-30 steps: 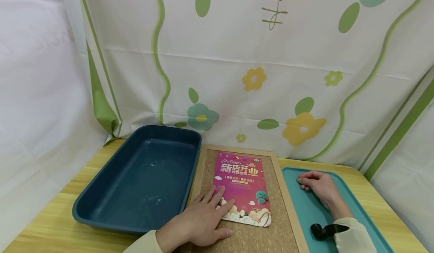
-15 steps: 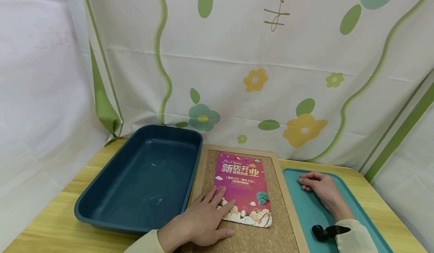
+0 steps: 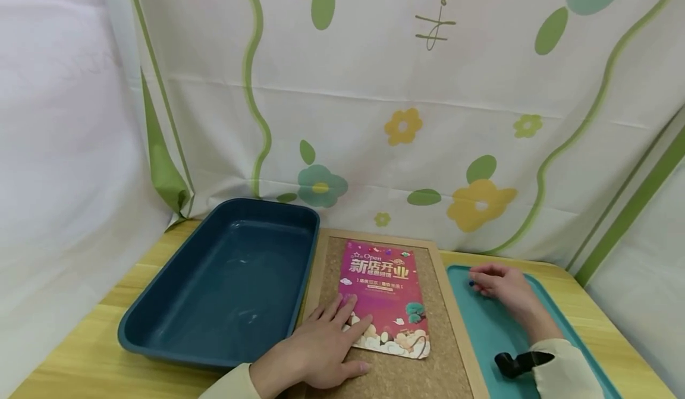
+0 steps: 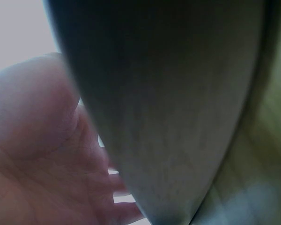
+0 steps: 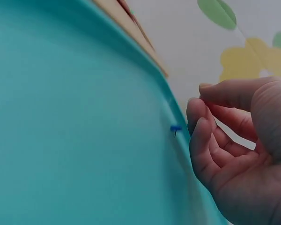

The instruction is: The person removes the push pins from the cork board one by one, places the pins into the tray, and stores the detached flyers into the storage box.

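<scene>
On the cork board (image 3: 407,370) lies a pink-red printed flyer (image 3: 374,295). My left hand (image 3: 323,345) rests flat with spread fingers on the flyer's lower left and the cork. In the left wrist view, the dark basin's side hides part of this left hand (image 4: 42,140). Above the teal tray (image 3: 481,327) is my right hand (image 3: 508,292), its fingers bent and the thumb meeting the index fingertip. A blue push pin (image 5: 176,128) lies in the tray just beside those fingertips. Whether the right hand (image 5: 243,140) pinches something small is too hidden to tell.
A deep dark-blue basin (image 3: 125,333) stands at the left, close to the board's wooden frame (image 3: 455,316). Beneath everything is a light wooden table (image 3: 69,357). A flower-patterned cloth (image 3: 348,131) hangs behind. A black wrist camera (image 3: 521,363) sits on the right sleeve.
My right hand has shifted slightly up and right, and the blue push pin now shows at its fingertips. My left hand stays on the flyer.
</scene>
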